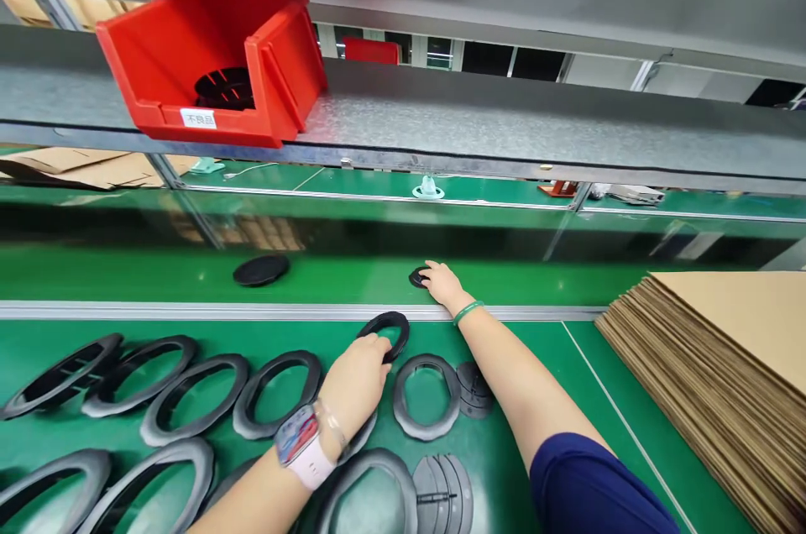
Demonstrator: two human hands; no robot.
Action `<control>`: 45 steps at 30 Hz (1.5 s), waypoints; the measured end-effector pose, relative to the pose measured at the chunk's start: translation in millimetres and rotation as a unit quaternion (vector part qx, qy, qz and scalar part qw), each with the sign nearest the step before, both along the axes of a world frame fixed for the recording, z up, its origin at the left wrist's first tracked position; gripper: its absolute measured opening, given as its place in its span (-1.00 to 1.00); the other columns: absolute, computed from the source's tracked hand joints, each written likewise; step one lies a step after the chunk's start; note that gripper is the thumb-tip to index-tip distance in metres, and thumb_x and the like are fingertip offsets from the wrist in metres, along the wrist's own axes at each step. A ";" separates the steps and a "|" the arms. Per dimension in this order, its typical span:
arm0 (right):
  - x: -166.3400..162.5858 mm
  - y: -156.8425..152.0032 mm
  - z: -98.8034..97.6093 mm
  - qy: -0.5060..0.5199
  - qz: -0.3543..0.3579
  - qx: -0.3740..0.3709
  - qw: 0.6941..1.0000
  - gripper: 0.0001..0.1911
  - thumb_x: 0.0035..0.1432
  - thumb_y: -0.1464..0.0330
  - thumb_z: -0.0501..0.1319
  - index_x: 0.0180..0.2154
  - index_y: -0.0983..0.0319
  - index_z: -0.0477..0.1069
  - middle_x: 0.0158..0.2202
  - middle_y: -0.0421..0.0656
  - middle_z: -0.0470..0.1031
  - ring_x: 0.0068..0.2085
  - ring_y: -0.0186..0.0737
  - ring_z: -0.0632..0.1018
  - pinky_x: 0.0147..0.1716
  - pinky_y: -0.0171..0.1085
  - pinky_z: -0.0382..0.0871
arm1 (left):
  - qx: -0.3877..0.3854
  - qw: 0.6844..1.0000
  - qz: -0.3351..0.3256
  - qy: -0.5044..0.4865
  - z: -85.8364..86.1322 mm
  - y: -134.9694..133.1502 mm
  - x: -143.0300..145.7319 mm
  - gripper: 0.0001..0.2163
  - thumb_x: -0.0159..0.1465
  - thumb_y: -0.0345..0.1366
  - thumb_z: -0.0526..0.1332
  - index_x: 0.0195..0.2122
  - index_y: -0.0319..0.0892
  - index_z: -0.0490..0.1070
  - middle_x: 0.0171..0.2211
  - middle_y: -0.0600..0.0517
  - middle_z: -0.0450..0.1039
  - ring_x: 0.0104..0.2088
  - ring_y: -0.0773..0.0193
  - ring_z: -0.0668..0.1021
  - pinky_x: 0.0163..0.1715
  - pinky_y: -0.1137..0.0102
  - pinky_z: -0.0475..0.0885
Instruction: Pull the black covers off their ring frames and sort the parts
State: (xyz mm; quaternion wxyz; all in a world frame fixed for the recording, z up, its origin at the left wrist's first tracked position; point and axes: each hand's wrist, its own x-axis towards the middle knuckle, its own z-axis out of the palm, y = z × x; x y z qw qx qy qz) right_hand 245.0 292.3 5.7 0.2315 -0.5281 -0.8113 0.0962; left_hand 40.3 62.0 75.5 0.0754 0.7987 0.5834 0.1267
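Note:
My left hand point(356, 379) is closed on a black plastic ring point(400, 332), lifted at a tilt above the green table. My right hand point(442, 282) reaches out to the green belt behind the metal rail, its fingers closed over the edge of a small black disc point(416, 277). Part of that disc is hidden under the fingers. Beneath my hands lie more dark rings, one of them a grey-black ring point(426, 397) between my forearms. Beside it sits a slotted round plate point(473, 390), and a larger slotted plate point(444, 494) lies nearer to me.
Another black disc point(261, 270) lies on the belt to the left. Several rings point(277, 393) stand in rows at left. A stack of cardboard sheets point(724, 383) occupies the right side. Overhead, a red bin point(283, 72) with black parts rests on a metal shelf point(504, 123).

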 end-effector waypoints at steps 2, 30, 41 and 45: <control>3.3 2.3 -5.2 0.013 -0.027 0.004 1.000 -0.87 0.36 0.37 0.29 -0.19 0.27 0.61 0.15 -0.01 0.34 0.06 -0.03 0.42 0.15 -0.13 0.29 | 0.019 0.997 0.014 -0.071 8.7 -10.4 -16.3 -0.85 0.36 -0.37 0.13 -0.13 -0.22 0.47 -0.11 -0.13 0.44 -0.08 0.04 0.51 0.04 0.13 0.44; 19.3 -166.0 31.6 0.283 0.000 0.096 0.954 -0.90 0.32 0.31 0.34 -0.21 0.18 0.64 -0.35 -0.17 0.45 -0.29 -0.17 0.49 -0.26 -0.21 0.44 | -0.209 0.798 0.112 -0.554 -44.3 -73.9 1.7 -0.62 0.21 -0.12 0.35 -0.09 -0.14 0.24 -0.07 -0.10 0.54 -0.03 0.09 0.59 0.03 0.20 0.48; -7.4 -221.9 30.2 0.117 0.263 0.277 0.917 -0.79 0.50 0.40 0.12 -0.15 0.28 0.52 -0.40 -0.13 0.42 -0.40 -0.22 0.40 -0.39 -0.25 0.37 | -0.230 0.770 0.103 -0.586 -40.6 -71.8 1.4 -0.49 0.21 -0.17 0.41 0.06 -0.13 0.18 -0.04 -0.09 0.53 0.01 0.11 0.58 0.05 0.26 0.50; -7.9 -221.3 29.8 0.090 0.275 0.285 0.914 -0.73 0.52 0.37 0.09 -0.20 0.31 0.51 -0.43 -0.14 0.36 -0.43 -0.24 0.36 -0.43 -0.28 0.30 | -0.234 0.766 0.099 -0.590 -41.4 -70.8 0.4 -0.48 0.21 -0.18 0.42 0.07 -0.13 0.18 -0.07 -0.07 0.54 -0.05 0.13 0.61 0.06 0.24 0.49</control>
